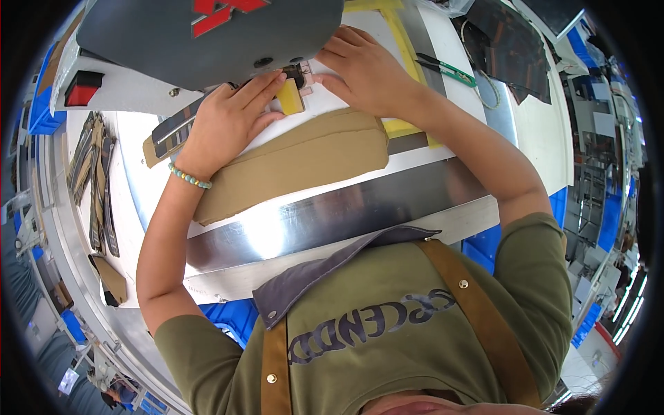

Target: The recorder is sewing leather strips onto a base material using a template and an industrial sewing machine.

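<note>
At a sewing machine [228,52] with a dark grey head, my left hand [232,121] lies with fingers stretched, their tips by a yellow block [290,98] beside the presser foot [302,75]. My right hand [363,72] rests on the white bed just right of the foot, fingers extended and thumb apart; the machine head partly covers its fingertips. A long brown fabric piece [297,159] spreads in front of both hands. Past my left wrist sticks out a dark striped fabric strip [176,130] with brown edges. Whatever lies beneath my left fingers is hidden.
Green-handled thread snips [453,72] lie on the right of the table, near dark patterned fabric [505,52]. Striped strips [93,180] hang together at the left, above a small brown piece [109,279]. A shiny metal plate [332,207] runs along the front edge. Yellow tape [404,128] marks the bed.
</note>
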Action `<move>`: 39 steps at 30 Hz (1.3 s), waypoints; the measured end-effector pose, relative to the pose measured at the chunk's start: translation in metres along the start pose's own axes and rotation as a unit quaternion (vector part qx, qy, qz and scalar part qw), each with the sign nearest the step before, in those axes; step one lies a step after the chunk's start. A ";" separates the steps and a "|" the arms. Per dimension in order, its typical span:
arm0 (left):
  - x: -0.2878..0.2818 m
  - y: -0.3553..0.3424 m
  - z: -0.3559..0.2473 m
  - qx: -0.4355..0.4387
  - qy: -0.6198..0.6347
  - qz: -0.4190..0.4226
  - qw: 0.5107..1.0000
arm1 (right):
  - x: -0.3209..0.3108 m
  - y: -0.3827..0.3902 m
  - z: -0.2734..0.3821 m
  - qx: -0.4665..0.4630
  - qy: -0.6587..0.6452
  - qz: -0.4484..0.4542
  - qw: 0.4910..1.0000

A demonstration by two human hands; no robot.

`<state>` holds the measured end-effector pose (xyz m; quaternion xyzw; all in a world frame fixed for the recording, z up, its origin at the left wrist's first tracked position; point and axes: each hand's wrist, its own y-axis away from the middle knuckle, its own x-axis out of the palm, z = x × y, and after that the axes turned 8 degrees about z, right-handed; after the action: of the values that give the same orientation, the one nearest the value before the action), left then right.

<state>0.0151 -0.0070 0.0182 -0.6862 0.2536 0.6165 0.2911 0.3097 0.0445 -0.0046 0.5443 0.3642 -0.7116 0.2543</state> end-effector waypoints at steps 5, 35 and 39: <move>0.001 0.001 0.002 0.010 0.003 -0.007 1.000 | 0.002 0.001 0.002 -0.004 0.013 -0.013 1.000; -0.011 0.006 -0.022 0.046 0.024 -0.005 0.999 | -0.012 0.028 0.006 -0.045 -0.009 0.042 0.998; -0.019 0.010 -0.038 0.009 0.063 0.010 0.998 | -0.071 0.053 -0.023 0.027 -0.086 0.044 0.995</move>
<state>0.0322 -0.0410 0.0392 -0.7183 0.2837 0.5730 0.2742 0.3833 0.0281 0.0472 0.5033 0.2972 -0.7536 0.3007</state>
